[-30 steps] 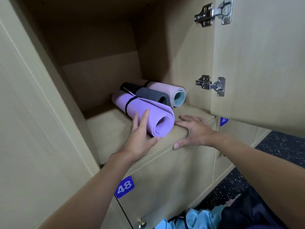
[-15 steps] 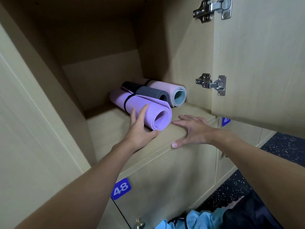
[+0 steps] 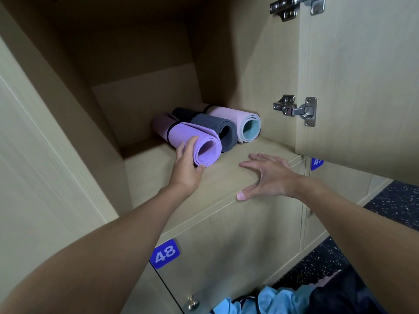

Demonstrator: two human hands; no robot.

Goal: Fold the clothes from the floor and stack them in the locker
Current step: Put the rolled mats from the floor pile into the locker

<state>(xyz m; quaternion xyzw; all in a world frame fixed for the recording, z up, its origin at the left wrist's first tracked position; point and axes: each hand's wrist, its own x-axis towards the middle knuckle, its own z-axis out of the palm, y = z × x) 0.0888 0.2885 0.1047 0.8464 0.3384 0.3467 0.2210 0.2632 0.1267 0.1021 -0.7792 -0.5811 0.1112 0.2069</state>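
Only a strip of the light-blue crumpled clothes (image 3: pixel 267 301) showed, cut off by the frame's lower edge at six o'clock. A dark garment (image 3: pixel 344 293) lay beside them at five o'clock, its shape hard to make out. Both lay on the black speckled floor (image 3: pixel 394 200), below the pale wood-grain locker (image 3: pixel 226 177) and not in it. The locker's ceiling and back wall sat in shadow. A second blue tag (image 3: pixel 316 163) was half hidden behind the lower edge of the open locker door (image 3: pixel 362 75), its number unreadable. The blue number plate (image 3: pixel 165 253) reading 48 was plain. Three rolls lay side by side, touching, toward the compartment's right wall: a purple rolled foam mat (image 3: pixel 181 132) with a black strap, a dark grey rolled mat (image 3: pixel 213 125) partly hidden behind it, and a pink rolled mat (image 3: pixel 231 114) with a teal inner face, at one o'clock of the purple one. The left hand (image 3: pixel 187 164) gripped the purple roll's open end, fingers curved over its left side and thumb under its lower edge. The right hand (image 3: pixel 265 175) lay flat at three o'clock of the left, fingers straight and spread, holding nothing, thumb over the shelf's front edge. Shelf board showed wide at nine o'clock of the purple roll, out to the left wall, and in front of the rolls.
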